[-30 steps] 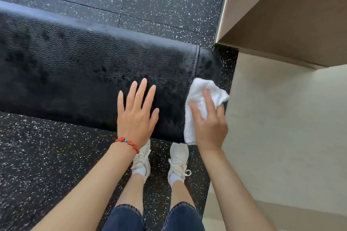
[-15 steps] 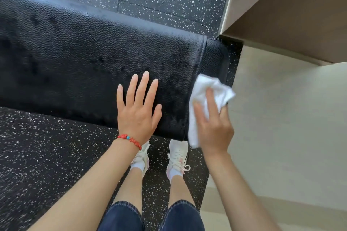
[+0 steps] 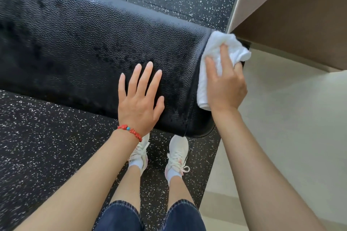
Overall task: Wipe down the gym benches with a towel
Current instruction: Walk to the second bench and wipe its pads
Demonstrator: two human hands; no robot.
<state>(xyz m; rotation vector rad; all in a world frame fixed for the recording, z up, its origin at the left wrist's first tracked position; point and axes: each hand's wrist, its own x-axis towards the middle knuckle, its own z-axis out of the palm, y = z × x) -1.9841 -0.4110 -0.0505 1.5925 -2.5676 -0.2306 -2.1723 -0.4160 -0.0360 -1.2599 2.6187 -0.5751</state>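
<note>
1. Head view, grip: the right hand [image 3: 226,88] clutches a white towel [image 3: 218,56] against the right end of the black bench [image 3: 84,47]. The thumb and first finger lie spread on top of the cloth, while the other fingers curl round its right edge. Most of the towel sticks out ahead of the knuckles, and a strip of it hangs down past the thumb side of the palm.
2. The left hand [image 3: 139,99] grips nothing — it lies flat on the bench top with fingers straight and slightly fanned, just left of the seam near the end. A red bead bracelet [image 3: 130,132] circles that wrist.
3. Head view, change: compared with half a second ago, the towel has gone further up the bench's end, its top now reaching the far corner next to the beige wall ledge [image 3: 281,15]. The right hand went with it, and the left hand kept its spot near the front edge.
4. Count: 1 bench, 1 towel, 2 hands, 1 bracelet and 2 white sneakers [image 3: 177,155] — both on the speckled black floor [image 3: 47,146] below the bench's front edge.
</note>
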